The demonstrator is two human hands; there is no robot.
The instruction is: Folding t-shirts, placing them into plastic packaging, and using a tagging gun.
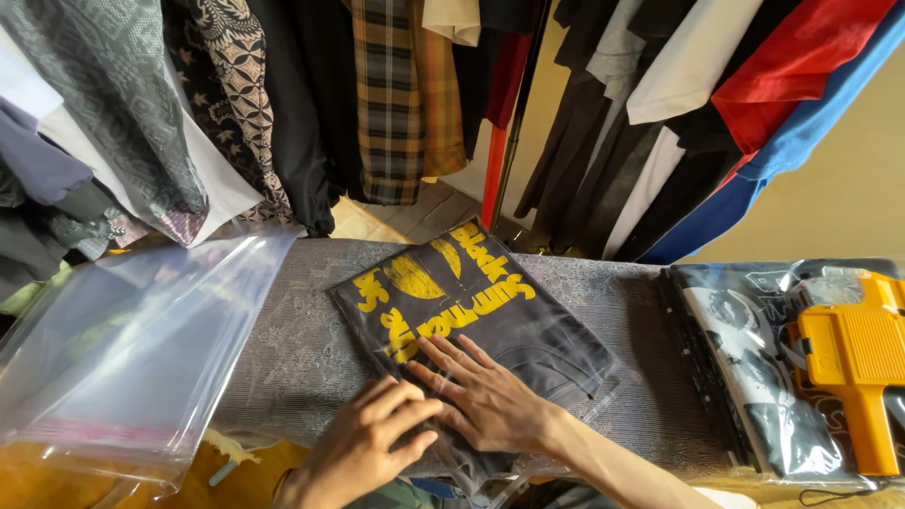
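Observation:
A folded dark grey T-shirt (490,316) with a yellow print lies inside a clear plastic bag on the grey patterned table (302,358). My right hand (485,396) lies flat on the near end of the bagged shirt, fingers spread. My left hand (363,443) rests beside it on the bag's near edge, fingers curled over the plastic at the bag's open end.
A stack of empty clear bags (123,358) lies at the left. At the right, an orange price-label gun (858,368) sits on a pile of bagged printed shirts (745,377). Shirts hang on a rack (396,94) behind the table.

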